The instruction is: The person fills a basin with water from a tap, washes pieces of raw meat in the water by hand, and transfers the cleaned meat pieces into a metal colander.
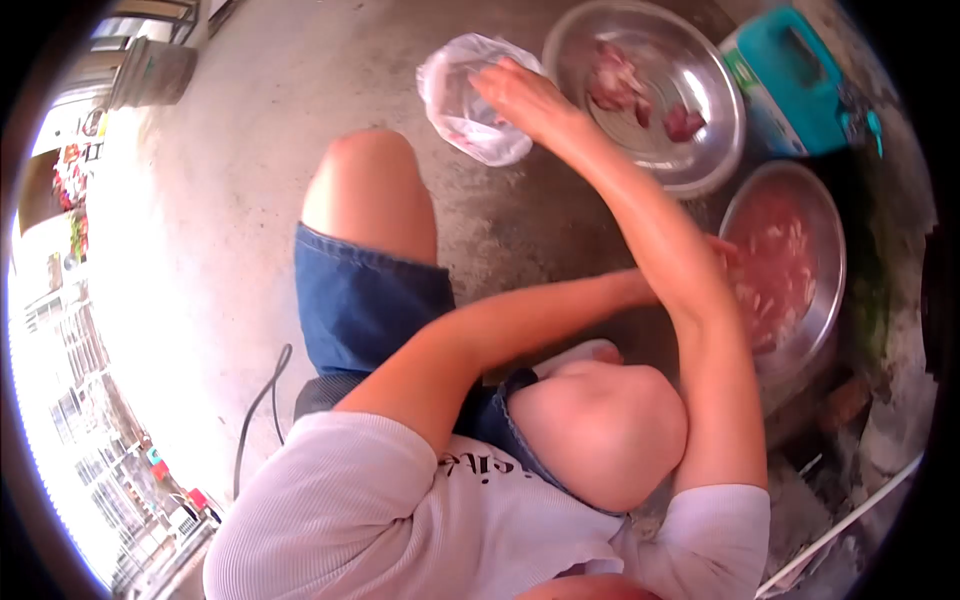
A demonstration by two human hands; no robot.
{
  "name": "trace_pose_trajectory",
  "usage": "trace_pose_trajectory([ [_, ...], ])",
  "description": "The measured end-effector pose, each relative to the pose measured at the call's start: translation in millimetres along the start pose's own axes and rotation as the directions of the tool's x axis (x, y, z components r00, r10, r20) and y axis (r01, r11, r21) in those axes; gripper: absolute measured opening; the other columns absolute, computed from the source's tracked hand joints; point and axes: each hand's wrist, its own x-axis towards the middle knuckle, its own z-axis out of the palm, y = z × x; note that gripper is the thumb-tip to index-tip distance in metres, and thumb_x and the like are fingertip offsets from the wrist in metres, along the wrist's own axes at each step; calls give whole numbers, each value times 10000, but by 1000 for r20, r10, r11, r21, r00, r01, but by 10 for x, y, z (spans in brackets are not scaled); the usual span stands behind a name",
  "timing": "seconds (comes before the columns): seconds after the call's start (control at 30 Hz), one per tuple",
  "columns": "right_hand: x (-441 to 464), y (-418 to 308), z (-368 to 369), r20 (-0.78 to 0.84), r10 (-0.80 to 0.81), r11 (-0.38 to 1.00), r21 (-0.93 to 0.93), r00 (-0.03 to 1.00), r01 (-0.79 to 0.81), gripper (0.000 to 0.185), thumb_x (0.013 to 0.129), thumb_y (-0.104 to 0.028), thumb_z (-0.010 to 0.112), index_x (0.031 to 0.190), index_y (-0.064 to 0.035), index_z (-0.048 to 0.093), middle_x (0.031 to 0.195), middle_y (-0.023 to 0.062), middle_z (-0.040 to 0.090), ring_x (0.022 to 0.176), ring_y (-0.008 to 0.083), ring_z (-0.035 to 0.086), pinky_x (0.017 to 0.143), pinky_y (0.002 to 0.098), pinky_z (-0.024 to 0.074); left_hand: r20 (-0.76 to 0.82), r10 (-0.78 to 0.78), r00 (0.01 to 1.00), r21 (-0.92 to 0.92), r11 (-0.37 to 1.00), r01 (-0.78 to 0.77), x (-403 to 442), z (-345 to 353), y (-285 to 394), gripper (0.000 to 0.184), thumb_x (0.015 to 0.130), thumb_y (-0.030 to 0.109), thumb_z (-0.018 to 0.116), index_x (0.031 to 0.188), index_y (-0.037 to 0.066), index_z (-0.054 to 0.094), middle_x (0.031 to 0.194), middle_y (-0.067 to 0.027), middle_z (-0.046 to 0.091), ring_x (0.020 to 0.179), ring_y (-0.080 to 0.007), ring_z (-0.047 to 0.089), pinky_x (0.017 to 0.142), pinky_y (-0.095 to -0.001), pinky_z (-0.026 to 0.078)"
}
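Grey concrete floor (240,200): one clear plastic bag (452,105), just beside a metal basin (690,65) of meat (618,82), bag mouth best kept wide and steady; right hand (530,98), fingers extended over the bag, left hand (723,250), largely hidden by a reddish-liquid basin (836,240), neither grip discernible.

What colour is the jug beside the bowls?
The jug is teal; the head view shows it best.

On the floor (240,140) I watched, there stood a wide basin (655,165), a basin of reddish liquid (828,285) and a teal jug (790,85).
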Motion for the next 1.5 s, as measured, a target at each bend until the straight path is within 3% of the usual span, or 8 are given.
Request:
trace_pose_trajectory([
  [0.2, -240, 157, -627, -120, 348, 800, 555, 930, -228, 198, 827, -180, 545, 957, -53, 624, 881, 87, 642, 731, 216, 610, 681, 313, 474, -281, -17, 960, 116, 992, 51, 30, 10, 141, 196, 828, 208, 504, 965, 73, 543, 777, -22, 552, 593, -93, 485, 467, -231, 361],
  [0.33, -897, 211, -1027, 266, 267, -438, 890, 926, -129, 502, 910, -401, 373, 1079, 43, 536, 961, 109, 611, 800, 116, 560, 731, 224, 461, -280, -229, 932, 57, 965, 254, 49, 80, 114, 176, 813, 248, 508, 872, 91, 558, 671, 6, 526, 468, -71, 442, 368, -200, 311],
  [0.43, -1202, 112, -1097, 234, 319, -561, 828, 918, -16, 543, 914, -418, 338, 1122, 59, 495, 1013, 154, 584, 807, 129, 562, 748, 244, 474, -261, -190, 946, 30, 978, 205, 95, 87, -39, 136, 823, 216, 493, 859, 96, 546, 640, 19, 514, 496, -65, 448, 415, -208, 336],
  [0.87, -2432, 290, -1189, 139, 826, -89, 989, 547, -118, 163, 880, -163, 491, 793, -27, 509, 738, 25, 474, 651, 100, 422, 621, 235, 372, -218, -407, 887, -521, 817, 247, 188, 166, 86, 177, 878, 247, 449, 957, 104, 518, 813, -16, 556, 726, -130, 547, 601, -281, 464],
  [0.97, -2765, 176, -1010, -219, 735, 629, 576, 642, -523, 218, 830, -114, 540, 1016, -2, 525, 1049, 99, 535, 953, 204, 526, 833, 284, 399, -206, -401, 893, -604, 770, 206, 333, 213, 177, 262, 904, 324, 396, 946, 100, 526, 809, -26, 560, 759, -150, 542, 681, -325, 459],
  [1.27, -3916, 328, -726, -308, 908, 406, 484, 284, -775, 255, 884, -143, 469, 1113, -30, 482, 1015, 100, 571, 906, 221, 571, 738, 295, 462, -211, -442, 872, -239, 888, 392, 742, 608, -150, 367, 773, 100, 577, 1126, 122, 479, 1017, -81, 529, 950, -227, 500, 715, -446, 478],
  [1.33, -3911, 330, -793, -24, 992, -15, 954, -126, -298, 245, 881, -131, 481, 1105, -33, 491, 1030, 79, 571, 917, 183, 571, 743, 279, 469, -320, -363, 875, 22, 921, 390, 827, 492, -504, 392, 690, -10, 633, 1046, 109, 520, 880, -63, 566, 733, -178, 572, 584, -337, 500],
  [1.5, -4328, 153, -862, 227, 971, -235, 830, 79, 506, 225, 849, -176, 542, 1047, -69, 530, 1040, 64, 559, 943, 203, 542, 775, 364, 478, -21, -456, 890, -109, 886, 452, 832, 434, -237, 416, 732, -6, 449, 1142, 59, 443, 1005, -122, 560, 846, -212, 570, 679, -372, 513],
])
